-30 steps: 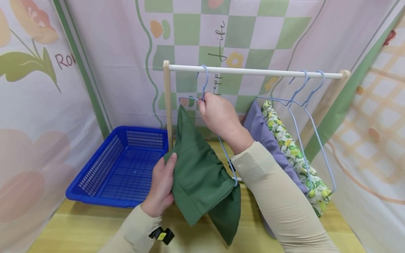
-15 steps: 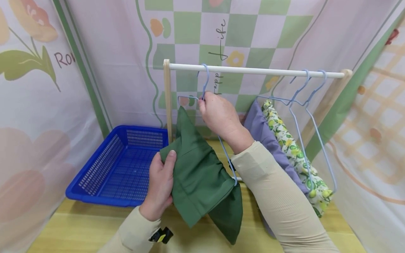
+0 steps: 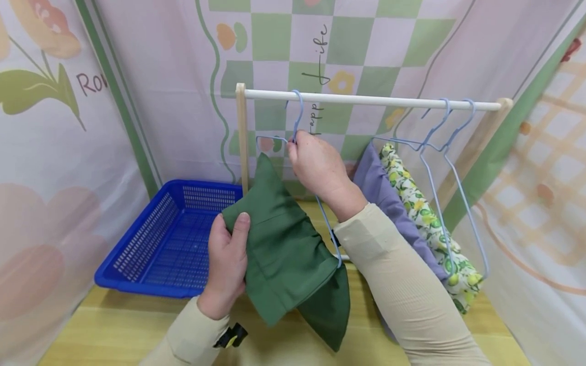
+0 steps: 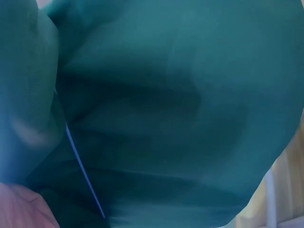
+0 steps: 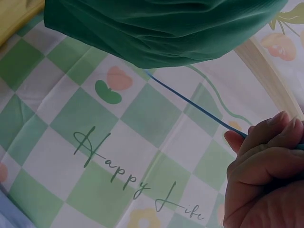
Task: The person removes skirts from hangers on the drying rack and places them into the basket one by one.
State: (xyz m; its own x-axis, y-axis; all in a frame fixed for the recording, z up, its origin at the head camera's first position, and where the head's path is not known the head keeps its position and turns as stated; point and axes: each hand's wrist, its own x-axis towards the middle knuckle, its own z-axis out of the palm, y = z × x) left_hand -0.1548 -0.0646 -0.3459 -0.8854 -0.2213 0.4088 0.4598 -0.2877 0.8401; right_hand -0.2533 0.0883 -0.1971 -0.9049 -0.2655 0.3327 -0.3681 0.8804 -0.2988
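Observation:
A dark green cloth [image 3: 286, 244] hangs over the lower part of a light blue wire hanger [image 3: 298, 117], with its pointed end hanging low toward the table. My left hand [image 3: 226, 269] grips the cloth's left edge, thumb in front and the other fingers hidden behind. Just below the hook, my right hand [image 3: 320, 165] holds the hanger's neck; the hook sits over the white rail [image 3: 366, 98]. Green fabric [image 4: 180, 95] fills most of the left wrist view, a stretch of wire crossing it. In the right wrist view, curled fingers [image 5: 268, 142] close around the hanger.
A blue plastic basket [image 3: 107, 274] stands left of the rack's wooden post [image 3: 241, 137]. Farther right on the rail, two more blue hangers carry a purple cloth [image 3: 389, 198] and a lemon-print cloth [image 3: 418, 211]. Everything stands on a wooden table [image 3: 114, 325] before printed curtains.
My left hand has drawn the green cloth's edge out to the left and slightly up. My right hand keeps its grip on the hanger in nearly the same place.

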